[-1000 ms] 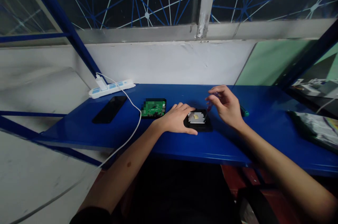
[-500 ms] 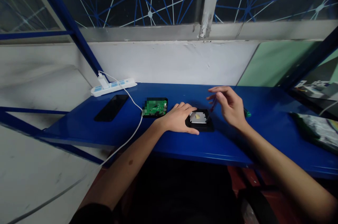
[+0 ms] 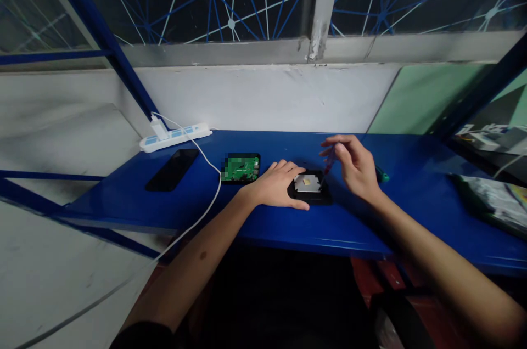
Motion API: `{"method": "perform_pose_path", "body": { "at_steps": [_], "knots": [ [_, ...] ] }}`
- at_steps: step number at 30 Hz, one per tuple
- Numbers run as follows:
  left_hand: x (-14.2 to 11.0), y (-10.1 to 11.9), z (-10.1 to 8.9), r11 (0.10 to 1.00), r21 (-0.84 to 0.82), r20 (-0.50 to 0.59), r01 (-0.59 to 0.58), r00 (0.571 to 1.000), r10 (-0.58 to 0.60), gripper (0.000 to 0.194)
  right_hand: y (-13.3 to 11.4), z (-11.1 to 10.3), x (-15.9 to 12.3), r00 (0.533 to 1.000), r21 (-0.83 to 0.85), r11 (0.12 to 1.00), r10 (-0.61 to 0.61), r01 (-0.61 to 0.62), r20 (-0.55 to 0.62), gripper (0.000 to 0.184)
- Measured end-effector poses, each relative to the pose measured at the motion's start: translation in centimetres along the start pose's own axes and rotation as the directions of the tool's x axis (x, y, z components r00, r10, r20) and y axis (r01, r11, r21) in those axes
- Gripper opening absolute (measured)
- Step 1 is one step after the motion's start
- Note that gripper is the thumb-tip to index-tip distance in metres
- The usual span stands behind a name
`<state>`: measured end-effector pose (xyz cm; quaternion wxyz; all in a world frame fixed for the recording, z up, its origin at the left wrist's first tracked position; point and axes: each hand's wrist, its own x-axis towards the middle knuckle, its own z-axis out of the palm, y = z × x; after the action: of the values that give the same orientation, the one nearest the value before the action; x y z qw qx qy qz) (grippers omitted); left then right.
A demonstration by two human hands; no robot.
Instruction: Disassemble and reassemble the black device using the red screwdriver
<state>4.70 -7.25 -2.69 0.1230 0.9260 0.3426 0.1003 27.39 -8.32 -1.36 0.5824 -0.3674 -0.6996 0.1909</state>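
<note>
My left hand (image 3: 276,185) grips the left side of a black plastic case (image 3: 320,200), which lies flat, with fingers along its far edge and thumb along its near edge. Inside the case is a silver metal plate (image 3: 313,186) with a small yellowish square on it. A small screwdriver (image 3: 330,162) with a clear purplish handle is pinched in my right hand (image 3: 359,169). Its shaft slants down to the plate's right edge; the exact contact of the tip is too small to make out.
Left of the case sits a green circuit board (image 3: 244,167) in a black housing. A black phone (image 3: 173,169), a white power strip (image 3: 177,136) and a trailing white cable (image 3: 209,207) are further left. A green object (image 3: 382,175) and a plastic bag (image 3: 489,198) lie rightward.
The screwdriver has come slightly down and left, its tip now at the plate's right edge. My left hand stays on the case. The view has shifted a little.
</note>
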Motion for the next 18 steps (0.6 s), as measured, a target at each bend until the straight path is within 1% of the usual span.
{"method": "perform_pose_path", "body": {
  "at_steps": [5,7,10,12,15,18],
  "knots": [
    [0.00,0.06,-0.01,1.000,0.009,0.013,-0.003,1.000,0.003,0.091,0.34,-0.07,0.24,0.997,-0.163,0.985,-0.069,0.061,-0.046,0.021],
    [0.01,0.04,0.00,1.000,0.007,0.011,-0.006,1.000,0.006,0.092,0.30,-0.06,0.24,0.995,-0.181,0.982,-0.074,0.062,-0.064,0.021],
    [0.03,-0.04,0.04,1.000,-0.002,0.001,-0.007,1.000,0.007,0.093,0.07,0.00,0.14,0.997,-0.122,0.993,-0.016,0.007,-0.074,0.025],
    [0.04,-0.10,0.06,1.000,-0.007,-0.011,-0.002,1.000,0.002,0.093,-0.10,0.04,0.03,0.998,-0.058,0.998,0.019,-0.022,-0.061,0.025],
    [0.03,-0.13,0.08,1.000,-0.010,-0.026,-0.005,1.000,0.005,0.092,-0.20,0.07,-0.09,0.999,0.014,1.000,0.026,-0.026,-0.027,0.026],
    [-0.01,-0.07,0.06,1.000,-0.003,-0.026,-0.009,1.000,0.009,0.092,-0.10,0.08,-0.05,1.000,-0.024,1.000,0.010,-0.010,-0.014,0.024]
  ]
}}
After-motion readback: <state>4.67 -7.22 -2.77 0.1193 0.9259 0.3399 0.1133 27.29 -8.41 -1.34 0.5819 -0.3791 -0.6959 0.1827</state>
